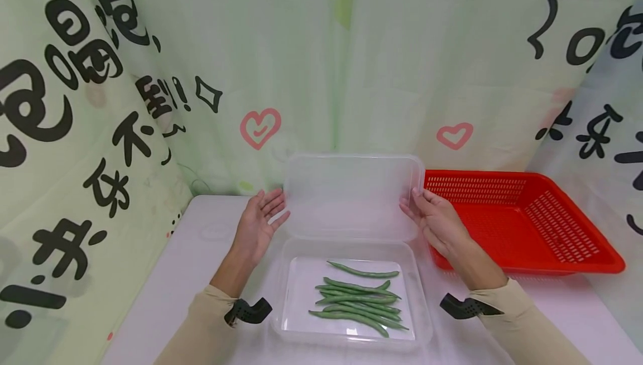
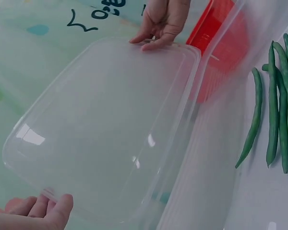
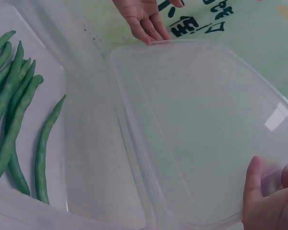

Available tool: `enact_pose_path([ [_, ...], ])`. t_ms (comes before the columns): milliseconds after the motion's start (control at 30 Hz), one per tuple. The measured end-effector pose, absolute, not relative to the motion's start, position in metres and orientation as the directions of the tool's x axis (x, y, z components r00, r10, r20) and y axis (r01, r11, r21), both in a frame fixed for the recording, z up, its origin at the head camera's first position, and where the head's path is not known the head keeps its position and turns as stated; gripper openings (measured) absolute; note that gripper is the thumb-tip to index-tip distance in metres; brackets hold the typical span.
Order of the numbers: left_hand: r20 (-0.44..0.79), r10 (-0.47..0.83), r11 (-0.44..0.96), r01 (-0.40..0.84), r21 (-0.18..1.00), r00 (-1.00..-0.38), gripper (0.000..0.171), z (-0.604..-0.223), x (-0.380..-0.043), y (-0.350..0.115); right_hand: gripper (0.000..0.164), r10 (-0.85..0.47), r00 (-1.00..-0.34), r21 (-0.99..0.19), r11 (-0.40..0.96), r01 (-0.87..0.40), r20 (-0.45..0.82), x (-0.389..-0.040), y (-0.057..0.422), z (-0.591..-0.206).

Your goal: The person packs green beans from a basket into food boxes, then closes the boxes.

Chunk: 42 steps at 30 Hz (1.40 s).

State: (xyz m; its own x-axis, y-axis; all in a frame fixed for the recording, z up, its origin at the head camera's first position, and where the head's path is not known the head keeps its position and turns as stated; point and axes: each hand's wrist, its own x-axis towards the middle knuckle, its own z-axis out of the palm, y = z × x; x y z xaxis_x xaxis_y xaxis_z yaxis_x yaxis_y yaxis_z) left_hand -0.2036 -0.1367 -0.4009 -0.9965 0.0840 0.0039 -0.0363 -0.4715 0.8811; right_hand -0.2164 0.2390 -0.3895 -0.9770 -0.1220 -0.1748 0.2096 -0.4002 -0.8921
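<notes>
A translucent plastic lid (image 1: 351, 197) stands raised at the far side of a clear plastic container (image 1: 422, 298). Several green beans (image 1: 356, 298) lie inside that container. At the lid's left edge is my left hand (image 1: 258, 222), palm turned inward, its fairly straight fingers touching the rim and the thumb apart. My right hand (image 1: 439, 220) pinches the lid's right edge, with some fingers showing through the plastic. The right wrist view shows the left hand (image 3: 146, 19) with extended fingers at the lid's far edge.
A red plastic basket (image 1: 522, 186) with slotted walls stands to the right of the container. The white table (image 1: 176, 298) meets a pale green printed curtain (image 1: 311, 63) behind and at both sides.
</notes>
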Motion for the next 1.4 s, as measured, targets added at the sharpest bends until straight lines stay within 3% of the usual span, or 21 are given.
enact_pose_path([
  [133,-0.027,0.025,-0.502,-0.036,0.864,-0.999,0.047,-0.401,-0.205,-0.135,0.030,-0.169,-0.980,-0.875,-0.454,0.170,-0.102,-0.220,0.241,-0.394],
  [333,-0.091,-0.066,-0.456,-0.051,0.889,-0.994,0.016,-0.398,-0.204,-0.132,0.034,-0.258,-0.966,-0.806,-0.567,0.166,-0.017,-0.222,0.244,-0.394],
  [533,-0.101,-0.048,-0.433,-0.070,0.899,-0.994,0.011,-0.391,-0.199,-0.132,0.027,-0.303,-0.952,-0.837,-0.533,0.125,0.051,-0.215,0.247,-0.391],
  [700,-0.057,-0.012,-0.390,-0.048,0.920,-0.998,0.026,-0.385,-0.198,-0.135,0.030,-0.291,-0.953,-0.903,-0.426,0.052,0.082,-0.210,0.250,-0.388],
  [767,-0.051,-0.007,-0.351,-0.045,0.935,-0.999,0.031,-0.385,-0.199,-0.137,0.032,-0.280,-0.957,-0.951,-0.308,0.019,0.071,-0.209,0.252,-0.387],
  [900,-0.033,0.007,-0.281,-0.034,0.959,-0.999,0.041,-0.386,-0.200,-0.139,0.036,-0.259,-0.962,-0.992,0.070,-0.105,0.084,-0.206,0.253,-0.389],
  [1000,-0.005,0.016,-0.252,-0.009,0.968,-1.000,0.045,-0.388,-0.199,-0.139,0.041,-0.260,-0.959,-0.964,0.207,-0.170,0.113,-0.204,0.252,-0.392],
  [1233,-0.035,0.022,-0.188,-0.039,0.981,-0.999,0.061,-0.391,-0.200,-0.140,0.070,-0.246,-0.968,-0.982,0.167,-0.087,0.044,-0.198,0.250,-0.392],
  [1400,-0.124,0.099,-0.137,-0.137,0.981,-0.987,0.071,-0.395,-0.199,-0.147,0.078,-0.230,-0.973,-0.981,0.193,-0.020,-0.025,-0.196,0.252,-0.390],
])
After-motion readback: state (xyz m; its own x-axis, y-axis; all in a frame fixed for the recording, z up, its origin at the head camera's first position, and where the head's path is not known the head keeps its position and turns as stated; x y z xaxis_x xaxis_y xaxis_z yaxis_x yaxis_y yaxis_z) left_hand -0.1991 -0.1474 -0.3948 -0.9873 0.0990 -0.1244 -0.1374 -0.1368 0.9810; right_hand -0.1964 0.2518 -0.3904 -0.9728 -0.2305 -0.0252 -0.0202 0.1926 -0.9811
